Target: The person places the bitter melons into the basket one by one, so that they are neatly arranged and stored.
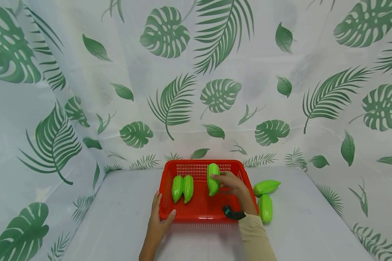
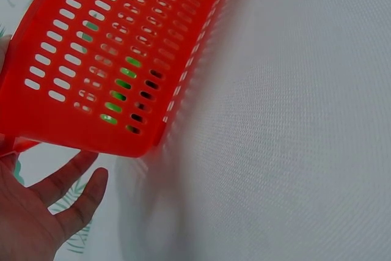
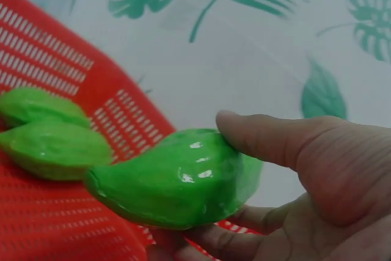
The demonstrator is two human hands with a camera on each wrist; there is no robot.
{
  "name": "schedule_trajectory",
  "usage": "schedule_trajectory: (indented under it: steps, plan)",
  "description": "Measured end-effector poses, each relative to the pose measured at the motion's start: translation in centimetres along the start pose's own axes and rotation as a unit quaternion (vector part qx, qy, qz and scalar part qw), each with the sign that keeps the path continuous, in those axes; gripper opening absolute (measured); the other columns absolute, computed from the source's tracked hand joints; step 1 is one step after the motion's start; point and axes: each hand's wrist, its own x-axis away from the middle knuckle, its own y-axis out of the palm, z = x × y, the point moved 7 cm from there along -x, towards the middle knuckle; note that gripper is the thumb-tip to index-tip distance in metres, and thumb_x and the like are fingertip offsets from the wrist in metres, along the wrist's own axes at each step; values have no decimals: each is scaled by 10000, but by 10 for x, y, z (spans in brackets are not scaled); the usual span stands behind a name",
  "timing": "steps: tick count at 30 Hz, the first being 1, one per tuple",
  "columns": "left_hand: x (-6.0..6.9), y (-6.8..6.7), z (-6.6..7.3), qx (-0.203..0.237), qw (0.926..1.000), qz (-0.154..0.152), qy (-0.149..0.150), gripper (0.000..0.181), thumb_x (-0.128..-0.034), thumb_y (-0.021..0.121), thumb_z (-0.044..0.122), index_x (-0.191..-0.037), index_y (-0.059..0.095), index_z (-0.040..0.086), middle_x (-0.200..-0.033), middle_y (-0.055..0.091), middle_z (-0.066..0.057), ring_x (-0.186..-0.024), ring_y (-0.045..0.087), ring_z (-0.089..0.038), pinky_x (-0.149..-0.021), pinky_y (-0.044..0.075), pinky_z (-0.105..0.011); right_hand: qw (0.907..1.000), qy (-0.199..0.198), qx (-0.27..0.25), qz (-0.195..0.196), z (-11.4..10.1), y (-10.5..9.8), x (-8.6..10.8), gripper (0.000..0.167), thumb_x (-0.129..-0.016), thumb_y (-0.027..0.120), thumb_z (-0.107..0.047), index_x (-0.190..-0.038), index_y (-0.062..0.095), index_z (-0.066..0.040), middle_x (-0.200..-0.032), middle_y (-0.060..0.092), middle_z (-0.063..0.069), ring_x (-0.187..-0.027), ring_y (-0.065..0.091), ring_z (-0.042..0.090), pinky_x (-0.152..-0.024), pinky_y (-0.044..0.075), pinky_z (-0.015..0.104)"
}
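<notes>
Over the right part of the red basket, my right hand grips a green mango-shaped fruit; the right wrist view has the thumb on top of this fruit and the fingers beneath. Two more green fruits lie side by side in the basket's left part. My left hand is at the basket's front left corner, thumb by the front rim and fingers along the left side. In the left wrist view, fingers of the left hand are spread below the basket's corner.
Two other green fruits lie on the white table just right of the basket, near the right forearm. A white cloth wall with green leaf prints stands behind the basket and at both sides.
</notes>
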Motion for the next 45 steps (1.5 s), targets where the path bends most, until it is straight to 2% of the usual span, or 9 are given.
schedule_trajectory:
  steps: [4,9,16,23,25,30,35,40,45]
  plan:
    - [1,0,-1,25,10000,-15,-61,851,-886,680,453,-1553,239,164,-1646,128,22,-1517,140,-306,-1156,249,-550,9987,158,472,-50,3,10,-13,575,-875,711,-381,-1249,535,18,-979,621,83,-798,608,204,-936,527,523]
    - [1,1,0,58,10000,-56,-46,851,-889,675,454,-1555,231,164,-1647,118,31,-1522,127,-289,-1164,239,-547,9928,349,1118,-263,8,24,-26,424,-860,728,-374,-1058,622,-15,-972,631,99,-839,634,243,-797,592,444]
    - [0,0,0,125,9999,-67,15,854,-888,684,433,-1555,232,151,-1646,123,26,-1522,125,-284,-1171,232,-545,9858,771,1382,-558,13,39,-34,506,-861,733,-377,-1121,583,30,-1054,625,157,-806,687,246,-747,606,369]
    - [1,-1,-1,226,9997,-55,30,844,-890,699,384,-1551,240,130,-1645,126,17,-1518,126,-295,-1177,216,-560,9779,825,1859,-483,19,48,-50,408,-891,699,-331,-1076,595,18,-1014,648,148,-879,687,279,-787,597,390]
    - [1,-1,-1,251,9997,-66,47,835,-893,699,362,-1550,243,122,-1645,128,6,-1517,126,-305,-1176,212,-569,9771,848,1900,-441,21,50,-53,382,-901,689,-325,-1051,608,17,-1002,654,145,-904,686,295,-790,595,400]
    - [-1,0,-1,259,9996,-101,48,833,-896,695,362,-1552,237,130,-1648,119,-8,-1519,119,-305,-1171,216,-574,9837,1013,1449,-319,24,55,-57,388,-890,709,-334,-1051,558,-15,-962,633,131,-906,673,310,-790,595,433]
    - [-1,0,0,190,9998,-82,60,827,-900,689,365,-1553,234,141,-1647,126,-10,-1517,132,-297,-1167,228,-567,9859,900,1380,-282,24,57,-59,503,-853,747,-370,-1080,483,-6,-952,605,155,-818,669,290,-744,605,420]
    - [1,-1,1,148,9998,-85,46,835,-898,685,386,-1555,233,138,-1647,123,-11,-1518,128,-306,-1166,227,-568,9882,899,1216,-253,24,56,-57,606,-842,762,-363,-1167,413,11,-1007,586,175,-837,674,306,-723,607,427]
    - [2,-1,1,103,9999,-91,-8,837,-896,685,387,-1557,228,151,-1648,120,3,-1522,121,-287,-1173,226,-554,9897,941,1055,-220,22,57,-52,480,-898,710,-289,-1161,454,20,-1030,596,177,-918,668,343,-817,587,484]
